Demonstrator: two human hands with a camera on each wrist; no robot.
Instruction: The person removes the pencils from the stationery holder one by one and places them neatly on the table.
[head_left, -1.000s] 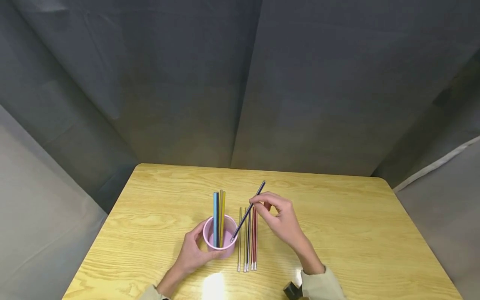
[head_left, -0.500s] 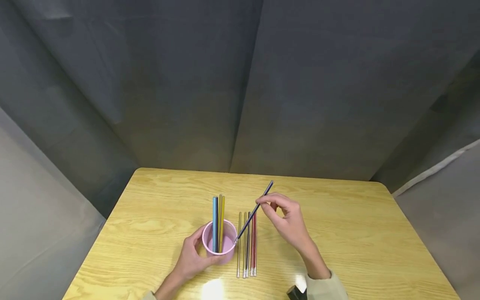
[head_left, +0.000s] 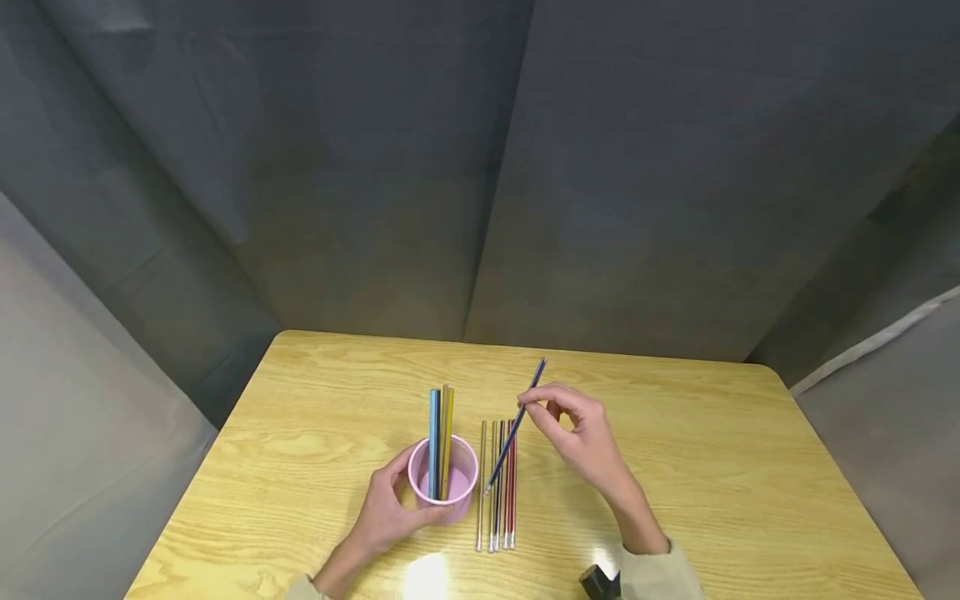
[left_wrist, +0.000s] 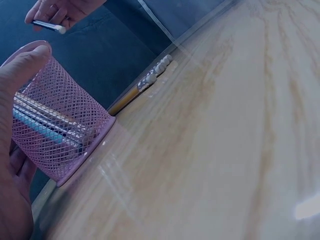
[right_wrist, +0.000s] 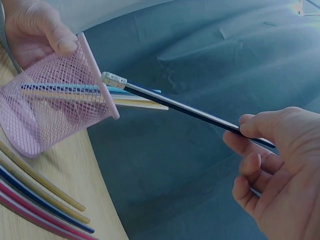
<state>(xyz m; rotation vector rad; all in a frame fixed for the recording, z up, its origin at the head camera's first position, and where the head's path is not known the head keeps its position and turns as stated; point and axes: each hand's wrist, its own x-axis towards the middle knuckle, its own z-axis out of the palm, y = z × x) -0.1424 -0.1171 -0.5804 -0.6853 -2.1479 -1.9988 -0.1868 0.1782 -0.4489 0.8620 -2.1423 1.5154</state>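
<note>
My left hand [head_left: 386, 510] grips a pink mesh pencil cup [head_left: 457, 512] standing on the table, its thumb over the near rim. Inside lean several pencils in light blue, dark, gold and yellow [head_left: 447, 446]. Between thumb and fingertips, my right hand [head_left: 581, 433] pinches a dark blue pencil [head_left: 505, 451]. This pencil slants with its white eraser end [right_wrist: 114, 80] down and toward the cup; in the head view that end is just right of the rim. Below it, a row of pencils [head_left: 497, 517] in gold, dark blue and red lies on the table, erasers toward me.
The wooden table [head_left: 300, 417] has its far edge against a dark grey curtain [head_left: 375, 208]. A small black object [head_left: 597, 582] shows beside the right sleeve. Light grey cloth [head_left: 67, 400] hangs at the left.
The right hand has moved right with the dark blue pencil. Its eraser end has gone from over the cup's opening to outside the rim. The left hand still holds the cup.
</note>
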